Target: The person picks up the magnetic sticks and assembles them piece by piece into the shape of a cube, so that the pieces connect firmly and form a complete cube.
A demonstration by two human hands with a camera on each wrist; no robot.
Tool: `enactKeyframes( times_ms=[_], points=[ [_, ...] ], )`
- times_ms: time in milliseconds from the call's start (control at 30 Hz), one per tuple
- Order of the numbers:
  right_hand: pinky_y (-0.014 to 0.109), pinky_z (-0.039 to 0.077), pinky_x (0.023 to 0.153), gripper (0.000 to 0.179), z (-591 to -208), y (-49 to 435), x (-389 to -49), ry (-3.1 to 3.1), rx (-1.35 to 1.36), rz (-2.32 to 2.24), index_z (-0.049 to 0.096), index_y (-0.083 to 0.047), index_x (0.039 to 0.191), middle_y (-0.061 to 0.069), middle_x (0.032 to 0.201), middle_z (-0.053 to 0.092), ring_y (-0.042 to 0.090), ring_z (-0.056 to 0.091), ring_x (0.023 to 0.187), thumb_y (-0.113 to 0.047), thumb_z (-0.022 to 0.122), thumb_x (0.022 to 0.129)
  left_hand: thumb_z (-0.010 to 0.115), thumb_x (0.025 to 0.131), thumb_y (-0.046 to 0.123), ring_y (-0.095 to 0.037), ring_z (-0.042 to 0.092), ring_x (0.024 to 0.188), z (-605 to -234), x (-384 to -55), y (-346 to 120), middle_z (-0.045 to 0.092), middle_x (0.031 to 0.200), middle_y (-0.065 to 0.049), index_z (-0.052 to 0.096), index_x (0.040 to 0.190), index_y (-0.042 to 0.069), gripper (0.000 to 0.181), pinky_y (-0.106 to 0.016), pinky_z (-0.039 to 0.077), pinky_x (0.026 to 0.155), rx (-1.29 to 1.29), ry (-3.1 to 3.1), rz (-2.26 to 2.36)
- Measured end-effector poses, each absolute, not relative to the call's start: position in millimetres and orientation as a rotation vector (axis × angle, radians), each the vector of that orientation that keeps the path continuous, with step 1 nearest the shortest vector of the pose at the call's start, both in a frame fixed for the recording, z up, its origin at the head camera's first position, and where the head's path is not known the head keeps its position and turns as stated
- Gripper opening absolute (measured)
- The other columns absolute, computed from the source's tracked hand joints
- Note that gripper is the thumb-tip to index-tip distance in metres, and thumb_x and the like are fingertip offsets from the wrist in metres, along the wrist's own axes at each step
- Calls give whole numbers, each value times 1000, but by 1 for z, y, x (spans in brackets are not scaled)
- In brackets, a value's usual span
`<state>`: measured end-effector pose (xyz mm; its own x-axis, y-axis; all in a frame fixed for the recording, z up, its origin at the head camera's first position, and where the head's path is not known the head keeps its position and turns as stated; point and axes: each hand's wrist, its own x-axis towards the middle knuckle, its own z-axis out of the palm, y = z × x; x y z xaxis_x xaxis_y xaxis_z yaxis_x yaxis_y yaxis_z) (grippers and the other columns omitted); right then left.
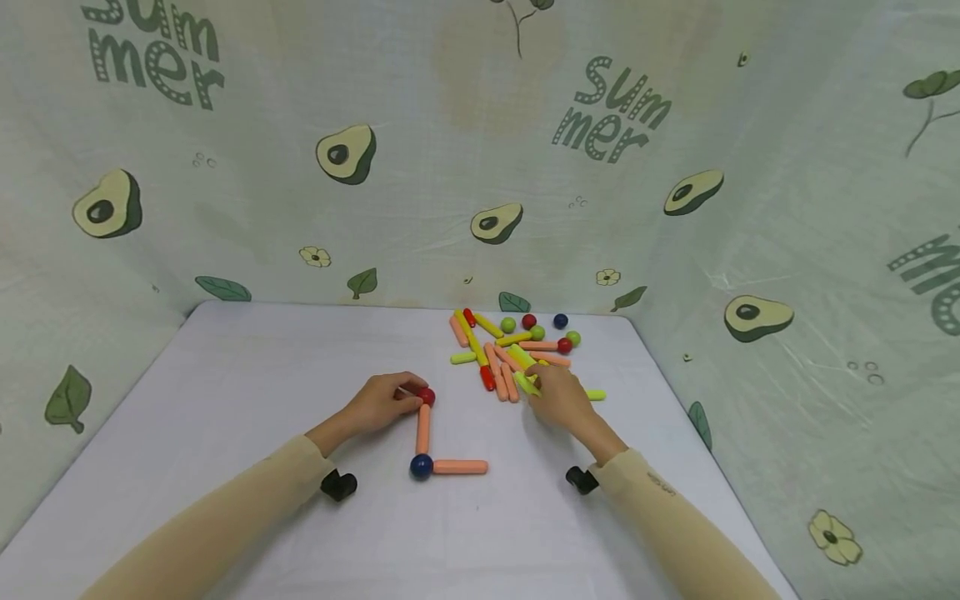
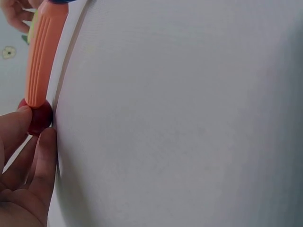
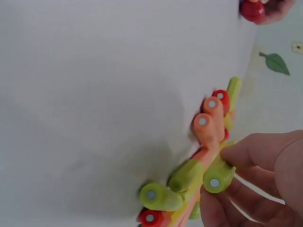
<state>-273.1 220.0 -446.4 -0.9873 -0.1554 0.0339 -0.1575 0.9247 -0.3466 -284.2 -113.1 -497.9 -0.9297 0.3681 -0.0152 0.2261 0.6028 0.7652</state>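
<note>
My left hand (image 1: 384, 402) pinches a red ball (image 1: 427, 397) between thumb and fingers, low over the white tabletop. An orange rod (image 1: 423, 429) runs from that ball to a dark blue ball (image 1: 422, 466), and a second orange rod (image 1: 461, 467) extends right from the blue one, forming an L. Over at the pile, my right hand (image 1: 561, 397) grips a yellow-green magnetic rod (image 3: 219, 175) between thumb and fingertips, its round metal end facing the wrist camera. Other yellow-green rods (image 3: 161, 197) lie right beneath these fingers.
Loose orange, yellow, red and green rods (image 1: 480, 354) lie heaped at the back right of the table (image 1: 285, 358). Behind them are several balls, including a dark blue ball (image 1: 560, 321) and a green ball (image 1: 507, 325). A printed cloth (image 1: 420, 200) hangs behind the table.
</note>
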Motion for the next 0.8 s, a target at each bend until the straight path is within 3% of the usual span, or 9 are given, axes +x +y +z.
enactKeyframes(
  times_ms=[200,367,800],
  points=[
    [38,59,82,31,-441,203,-273,-2994,578,659,77,-6,122,7,106,75,23,63,89,-6,83,92,73,102,14,-20,66,106,-496,-285,-113,73,125,-4,70,134,16,32,-41,58,96,528,2650,1230],
    [38,59,91,28,-452,184,-274,-2969,813,627,79,-5,120,7,110,76,21,66,97,-2,81,93,71,103,14,-21,67,106,-494,-284,-114,73,126,-6,70,134,15,31,-43,58,96,588,2635,1224],
    [36,56,98,27,-467,149,-283,-2965,903,643,79,-11,123,3,110,77,19,67,103,-4,76,98,71,104,19,-17,67,100,-491,-284,-114,73,125,-5,71,131,16,27,-39,58,92,585,2615,1231]
  ],
)
